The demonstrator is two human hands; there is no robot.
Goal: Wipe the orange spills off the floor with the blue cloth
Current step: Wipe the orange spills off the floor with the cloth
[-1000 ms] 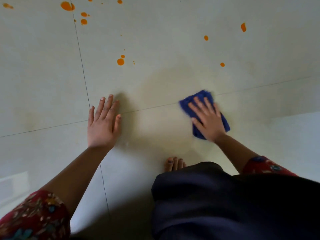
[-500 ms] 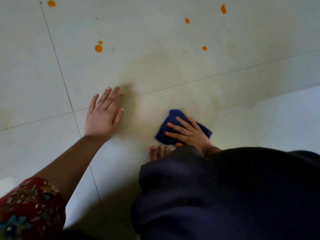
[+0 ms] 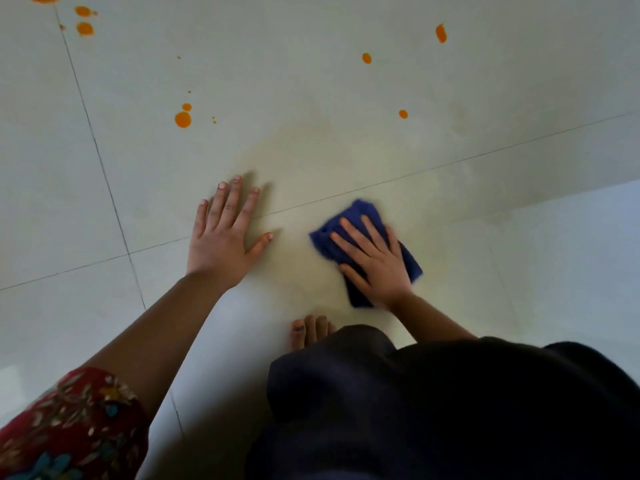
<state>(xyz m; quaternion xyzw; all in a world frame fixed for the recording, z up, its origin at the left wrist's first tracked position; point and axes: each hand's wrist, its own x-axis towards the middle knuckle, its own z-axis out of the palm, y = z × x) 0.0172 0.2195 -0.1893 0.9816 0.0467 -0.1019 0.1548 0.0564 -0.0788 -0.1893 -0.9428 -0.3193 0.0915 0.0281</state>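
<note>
"Head view: where's the blue cloth (image 3: pixel 364 213)?"
"Flat on the floor (image 3: pixel 311 81) near the toes (image 3: pixel 309 329), under the right hand (image 3: pixel 375 263), whose spread fingers press it. The left hand (image 3: pixel 221 244) is braced flat beside, holding nothing."
"Progress?"
"Partway, I'd say. A faint yellowish smear (image 3: pixel 304 157) surrounds the cloth, while orange spills (image 3: pixel 182 119) farther out wait untouched."

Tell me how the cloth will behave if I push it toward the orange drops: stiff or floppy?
Probably floppy: the cloth lies folded and rumpled under the right hand, so free edges may curl when pushed. It likely slides easily, since the floor looks smooth and glossy. Pressing flat on top should limit bunching.
</note>
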